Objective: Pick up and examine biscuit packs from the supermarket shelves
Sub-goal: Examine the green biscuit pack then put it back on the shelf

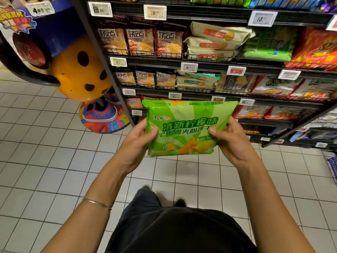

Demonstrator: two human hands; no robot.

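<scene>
A bright green biscuit pack with green printed characters and pictures of yellow biscuits is held face-up in front of the shelves. My left hand grips its left edge, thumb on the front. My right hand grips its right edge, thumb pressed on the front as well. The pack is roughly level and hides part of the lower shelf rows behind it.
Black wire shelves with white price tags hold rows of biscuit packs, cream, green and red. An orange spotted mascot figure on a colourful round base stands at the shelf's left end. White tiled floor lies underfoot.
</scene>
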